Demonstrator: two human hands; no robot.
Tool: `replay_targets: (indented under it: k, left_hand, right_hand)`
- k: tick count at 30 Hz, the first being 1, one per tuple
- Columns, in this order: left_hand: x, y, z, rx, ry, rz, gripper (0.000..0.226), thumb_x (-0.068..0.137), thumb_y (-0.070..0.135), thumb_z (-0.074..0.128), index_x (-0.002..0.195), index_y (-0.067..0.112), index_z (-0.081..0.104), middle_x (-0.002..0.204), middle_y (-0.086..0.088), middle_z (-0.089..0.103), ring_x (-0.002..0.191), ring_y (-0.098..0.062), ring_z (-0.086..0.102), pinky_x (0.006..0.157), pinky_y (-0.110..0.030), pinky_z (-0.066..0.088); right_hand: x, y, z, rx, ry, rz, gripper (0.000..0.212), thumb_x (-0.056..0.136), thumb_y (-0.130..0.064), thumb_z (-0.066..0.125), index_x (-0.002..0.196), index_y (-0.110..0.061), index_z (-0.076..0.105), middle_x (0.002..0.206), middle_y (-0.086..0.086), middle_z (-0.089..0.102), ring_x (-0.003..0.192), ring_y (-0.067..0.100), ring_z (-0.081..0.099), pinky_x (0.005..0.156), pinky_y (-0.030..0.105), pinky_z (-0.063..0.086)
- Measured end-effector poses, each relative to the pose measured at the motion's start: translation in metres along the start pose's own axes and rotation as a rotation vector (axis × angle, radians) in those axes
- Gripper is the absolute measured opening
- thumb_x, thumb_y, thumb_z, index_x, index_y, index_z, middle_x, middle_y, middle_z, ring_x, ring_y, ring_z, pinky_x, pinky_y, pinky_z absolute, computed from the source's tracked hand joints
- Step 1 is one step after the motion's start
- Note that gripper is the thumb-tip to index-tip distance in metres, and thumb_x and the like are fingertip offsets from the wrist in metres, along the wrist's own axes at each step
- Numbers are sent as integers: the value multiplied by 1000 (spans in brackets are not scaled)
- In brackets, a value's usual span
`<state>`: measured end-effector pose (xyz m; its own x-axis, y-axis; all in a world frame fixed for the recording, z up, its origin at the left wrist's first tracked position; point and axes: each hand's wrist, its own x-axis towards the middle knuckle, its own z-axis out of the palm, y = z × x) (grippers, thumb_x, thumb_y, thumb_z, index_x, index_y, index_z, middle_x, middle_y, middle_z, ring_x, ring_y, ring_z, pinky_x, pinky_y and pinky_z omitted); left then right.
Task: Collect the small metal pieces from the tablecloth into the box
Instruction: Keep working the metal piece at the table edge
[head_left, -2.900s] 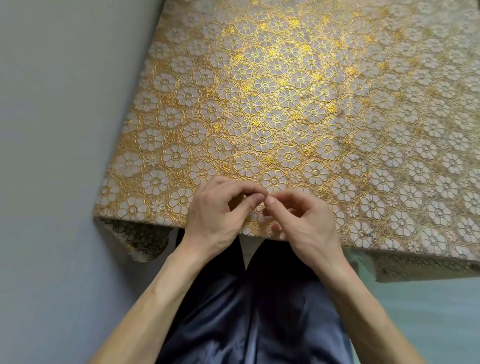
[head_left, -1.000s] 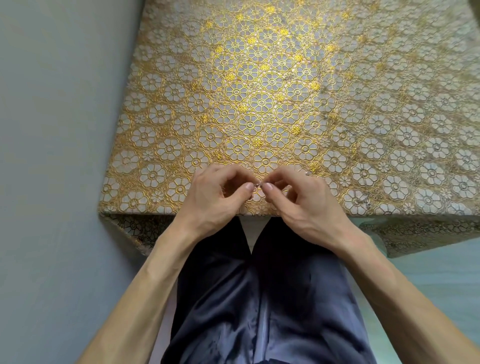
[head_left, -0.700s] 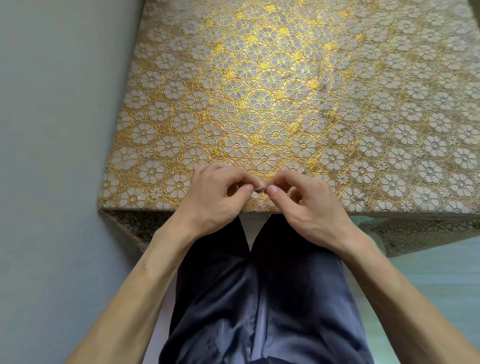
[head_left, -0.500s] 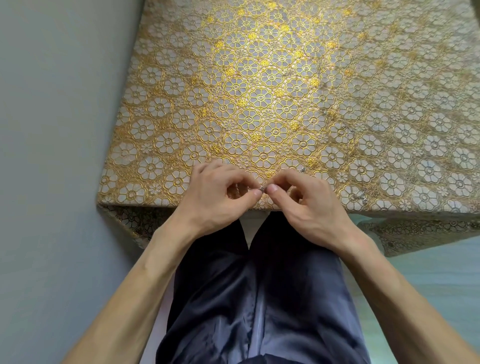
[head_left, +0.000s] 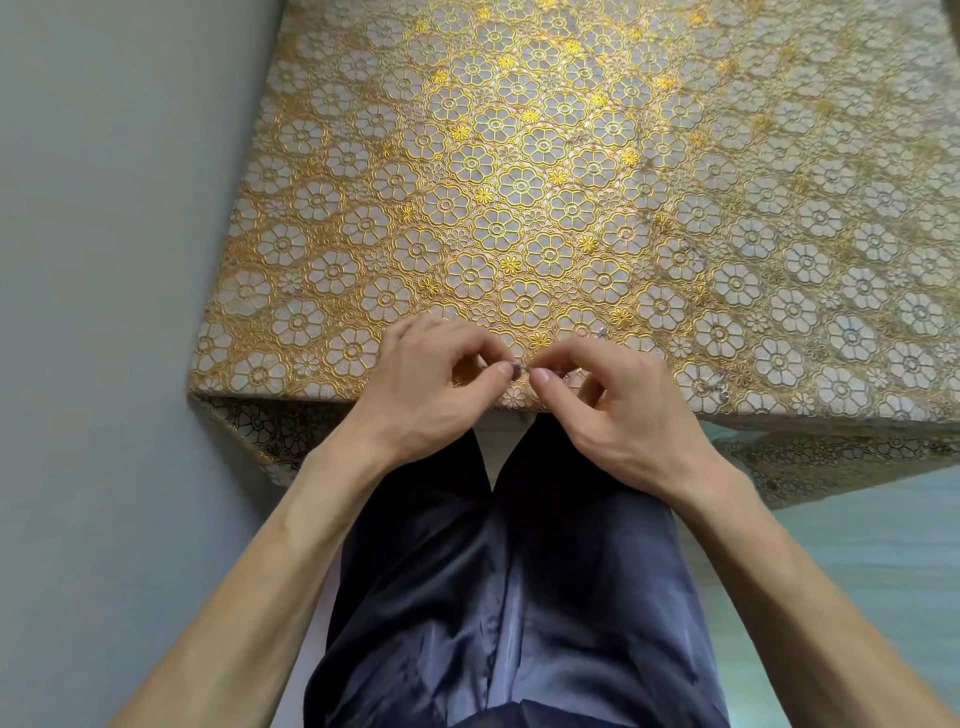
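My left hand (head_left: 431, 387) and my right hand (head_left: 618, 410) meet at the near edge of the gold flowered tablecloth (head_left: 519, 171). Both pinch one small metal piece (head_left: 519, 368) between thumb and forefinger tips. More small metal pieces lie on the cloth to the right: one (head_left: 601, 331) just beyond my right hand, one (head_left: 714, 387) near the front edge, others (head_left: 648, 218) farther out. No box is in view.
A grey wall (head_left: 104, 260) runs along the table's left side. The cloth hangs over the front edge (head_left: 249, 421). My legs in dark trousers (head_left: 498, 571) sit below the table edge, with pale floor (head_left: 857, 545) to the right.
Both hands stay together at the front edge, still working the small metal piece between the fingertips. The view has shifted slightly; nothing on the cloth has moved.
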<state>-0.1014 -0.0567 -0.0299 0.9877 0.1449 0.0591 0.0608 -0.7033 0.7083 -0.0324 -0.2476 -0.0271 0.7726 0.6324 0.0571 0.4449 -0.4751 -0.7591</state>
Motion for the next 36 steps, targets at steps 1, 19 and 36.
replay_targets:
  k: [1,19,36]
  left_hand:
    - [0,0,0,1,-2,-2,19,82,57,47,83,43,61,82,27,60,92,10,47,101,-36,30]
    - [0,2,2,80,-33,-8,24,79,60,45,81,43,62,92,21,64,101,-4,49,105,-36,25]
    - [-24,6,13,127,223,4,17,84,40,70,90,26,74,106,7,62,104,-20,57,89,-43,45]
  right_hand:
    - [-1,1,0,-17,26,-16,6,93,-30,67,97,-26,71,89,-14,67,57,13,61,63,31,51]
    - [0,4,8,-250,65,-214,13,96,-35,61,96,-23,67,90,-8,63,60,16,60,54,40,52]
    - [2,6,12,-214,95,-206,14,92,-36,60,90,-23,66,86,-11,62,60,9,57,56,37,53]
